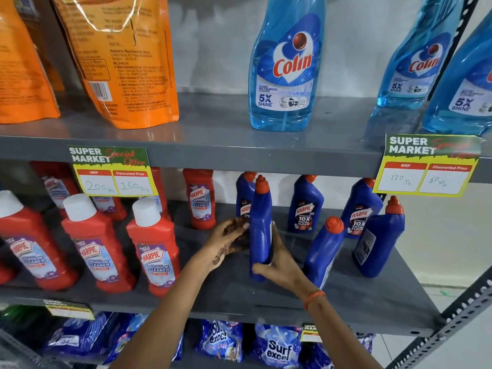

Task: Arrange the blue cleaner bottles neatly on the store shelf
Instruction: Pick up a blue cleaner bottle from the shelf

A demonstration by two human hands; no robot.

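On grey metal shelf (pixel 346 302), both hands grip a smooth angled-neck blue bottle (pixel 261 235).

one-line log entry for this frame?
phase: placing | both hands on blue bottle, label away | middle shelf | two front bottles askew

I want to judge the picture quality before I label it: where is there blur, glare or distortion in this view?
Head view: wide-angle bending tilts the Colin bottles and the right upright; glare streaks the orange pouch; the red Harpic bottles are slightly soft; the held blue bottle is fairly sharp.
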